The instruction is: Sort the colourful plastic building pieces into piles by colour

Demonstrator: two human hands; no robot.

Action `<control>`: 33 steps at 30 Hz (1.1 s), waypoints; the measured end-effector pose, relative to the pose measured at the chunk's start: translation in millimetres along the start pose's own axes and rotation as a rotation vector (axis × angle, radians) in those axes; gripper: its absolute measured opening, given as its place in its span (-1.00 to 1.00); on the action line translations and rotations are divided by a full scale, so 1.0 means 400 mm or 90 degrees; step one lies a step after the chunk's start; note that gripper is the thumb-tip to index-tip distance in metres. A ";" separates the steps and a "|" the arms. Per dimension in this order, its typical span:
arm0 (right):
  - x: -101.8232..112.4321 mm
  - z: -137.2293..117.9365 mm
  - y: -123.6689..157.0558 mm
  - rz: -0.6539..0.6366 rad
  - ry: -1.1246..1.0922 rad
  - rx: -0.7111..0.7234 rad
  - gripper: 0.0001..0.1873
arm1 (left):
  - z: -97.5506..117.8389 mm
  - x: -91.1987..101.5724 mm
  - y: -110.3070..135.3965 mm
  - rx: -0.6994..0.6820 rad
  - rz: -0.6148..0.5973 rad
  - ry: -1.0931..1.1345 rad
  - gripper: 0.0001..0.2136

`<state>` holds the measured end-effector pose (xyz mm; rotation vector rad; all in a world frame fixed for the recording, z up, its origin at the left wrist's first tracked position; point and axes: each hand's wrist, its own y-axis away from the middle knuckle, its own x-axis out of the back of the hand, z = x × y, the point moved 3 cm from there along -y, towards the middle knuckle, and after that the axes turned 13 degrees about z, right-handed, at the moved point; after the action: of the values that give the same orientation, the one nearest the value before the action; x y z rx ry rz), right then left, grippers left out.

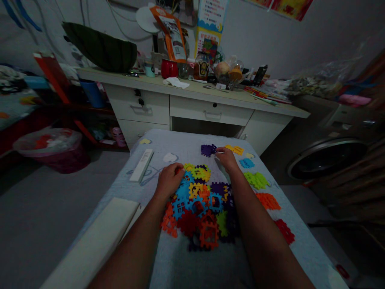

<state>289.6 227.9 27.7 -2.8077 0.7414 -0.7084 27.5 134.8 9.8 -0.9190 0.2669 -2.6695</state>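
Note:
Toothed plastic puzzle pieces in several colours lie in a loose pile (197, 204) on the cloth-covered table. At the pile's far left edge, my left hand (170, 180) has its fingers curled around a red-orange piece (179, 170), mostly hidden by the fingers. My right hand (226, 158) reaches beyond the pile, thumb and fingers pinched at the right edge of a purple piece (208, 150) lying on the cloth. Sorted by colour along the right are yellow pieces (235, 149), blue pieces (247, 162), green pieces (256, 180), orange pieces (268, 201) and red pieces (284, 231).
A narrow white box (141, 165) and a larger white slab (99, 237) lie along the table's left side. Behind stands a white drawer desk (144, 105) bearing jars and a red pot (169, 68). A washing machine (325, 136) is at right, a lined bin (51, 152) at left.

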 end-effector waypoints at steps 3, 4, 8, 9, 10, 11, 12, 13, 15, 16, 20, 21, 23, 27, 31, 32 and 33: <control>-0.015 -0.046 0.023 -0.158 -0.003 0.077 -0.88 | 0.004 0.002 0.000 -0.002 -0.003 -0.001 -0.76; -0.024 -0.058 0.035 -0.225 0.006 0.104 -0.89 | 0.005 0.003 0.000 -0.003 -0.003 -0.001 -0.77; -0.056 -0.083 0.079 -0.383 0.102 0.215 -0.85 | 0.004 0.002 -0.002 0.001 -0.005 0.006 -0.75; -0.062 -0.085 0.086 -0.394 0.132 0.240 -0.84 | 0.003 0.001 -0.002 0.001 -0.005 0.009 -0.74; -0.065 -0.086 0.090 -0.399 0.160 0.261 -0.83 | 0.003 0.001 -0.002 0.001 -0.004 0.011 -0.73; -0.067 -0.087 0.094 -0.400 0.182 0.276 -0.82 | 0.002 0.001 -0.003 -0.001 -0.004 0.011 -0.73; -0.068 -0.087 0.095 -0.399 0.199 0.285 -0.81 | 0.002 0.001 -0.003 -0.004 -0.004 0.010 -0.72; -0.067 -0.088 0.096 -0.394 0.208 0.289 -0.81 | 0.003 0.000 -0.003 -0.007 -0.005 0.009 -0.72; -0.062 -0.090 0.095 -0.380 0.207 0.279 -0.82 | 0.003 0.001 -0.004 -0.012 -0.008 0.006 -0.72; -0.058 -0.092 0.094 -0.377 0.199 0.268 -0.83 | 0.004 0.001 -0.004 -0.014 -0.009 0.006 -0.72; -0.038 -0.102 0.090 -0.416 0.125 0.204 -0.87 | 0.008 0.005 -0.002 -0.009 -0.008 0.015 -0.70; -0.032 -0.106 0.089 -0.436 0.100 0.188 -0.88 | 0.009 0.006 -0.002 -0.006 -0.009 0.018 -0.69; -0.022 -0.114 0.089 -0.467 0.054 0.164 -0.88 | 0.011 0.007 0.000 -0.003 -0.009 0.027 -0.68; -0.007 -0.130 0.089 -0.491 -0.028 0.120 -0.88 | 0.008 0.006 0.000 -0.007 -0.004 0.039 -0.67; 0.003 -0.136 0.080 -0.414 -0.104 0.100 -0.86 | 0.005 0.004 0.000 -0.009 -0.003 0.046 -0.67; 0.006 -0.133 0.077 -0.388 -0.114 0.095 -0.85 | 0.004 0.005 0.000 -0.009 -0.005 0.046 -0.68; 0.007 -0.130 0.073 -0.367 -0.122 0.089 -0.84 | 0.005 0.005 0.000 -0.009 -0.006 0.045 -0.68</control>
<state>254.4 199.8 66.8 -2.9047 -0.1583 -0.5206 27.3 133.8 12.3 -0.8335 0.2992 -2.7161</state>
